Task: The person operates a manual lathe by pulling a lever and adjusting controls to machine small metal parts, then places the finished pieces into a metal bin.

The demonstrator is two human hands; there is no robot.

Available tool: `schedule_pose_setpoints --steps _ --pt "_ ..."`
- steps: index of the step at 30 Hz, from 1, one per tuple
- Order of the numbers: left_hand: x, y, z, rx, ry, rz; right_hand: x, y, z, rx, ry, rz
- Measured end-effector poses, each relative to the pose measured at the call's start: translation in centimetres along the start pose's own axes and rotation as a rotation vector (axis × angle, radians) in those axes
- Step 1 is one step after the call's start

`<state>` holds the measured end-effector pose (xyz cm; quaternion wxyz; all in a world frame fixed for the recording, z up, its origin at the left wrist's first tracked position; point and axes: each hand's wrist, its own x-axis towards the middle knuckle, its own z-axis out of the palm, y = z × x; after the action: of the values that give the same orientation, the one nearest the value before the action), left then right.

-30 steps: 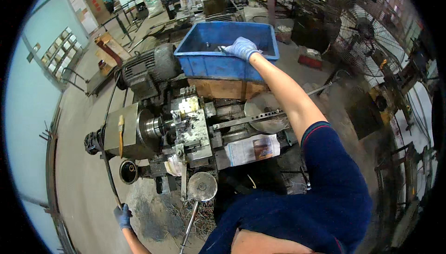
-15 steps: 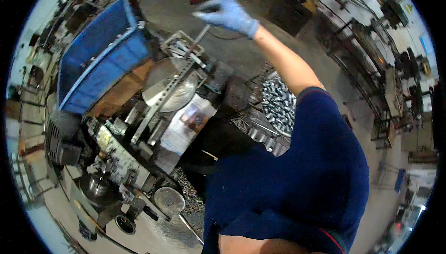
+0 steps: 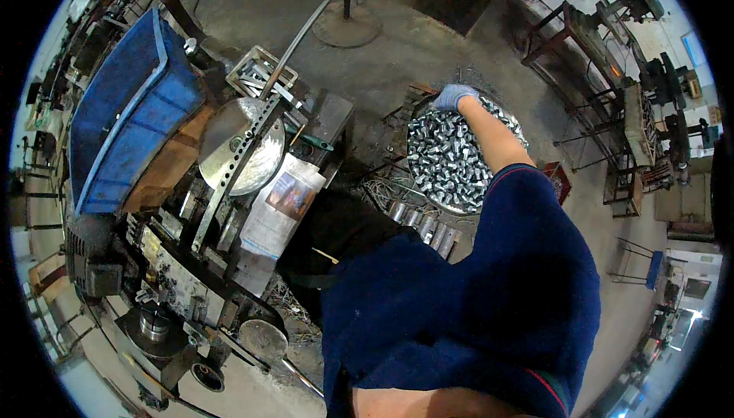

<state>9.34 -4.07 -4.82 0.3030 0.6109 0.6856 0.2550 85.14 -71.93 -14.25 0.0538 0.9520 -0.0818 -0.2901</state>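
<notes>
**Q:** Where are the parts?

**A:** Heaped in the round pan, ahead and to my right. Short, bright metal pieces, lying every which way.

**Q:** And your hands?

**A:** Right hand at the pan's far edge, by the heap, in a pale blue glove. I cannot tell whether its fingers are spread or closed on a piece; the tips are lost to view. Left hand out of view, state unknown.

**Q:** How should a piece handle?

**A:** My judgement: stiff, dense, hard to break. One alone ought to lift easily; the full pan must be heavy. The shine suggests smooth faces, perhaps oil, so I expect some slip through the glove.

**Q:** Best hold?

**A:** Around the middle of the rounded side, thumb against fingers, on one lying at the top. Those beneath look wedged by neighbours; tugging could send others sliding. Edges too small to judge for sharpness.
</notes>
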Motion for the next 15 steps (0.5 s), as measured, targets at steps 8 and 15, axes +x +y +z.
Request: schedule_pose_setpoints --steps 8,15 --pt "-2.0 0.4 -1.1 -0.044 0.007 -0.002 -1.3 -2.2 0.1 0.022 -0.002 0.073" --pt "-1.4 -0.4 -0.8 0.139 0.025 0.135 -0.1 -0.8 1.3 -0.013 0.075 -0.056"
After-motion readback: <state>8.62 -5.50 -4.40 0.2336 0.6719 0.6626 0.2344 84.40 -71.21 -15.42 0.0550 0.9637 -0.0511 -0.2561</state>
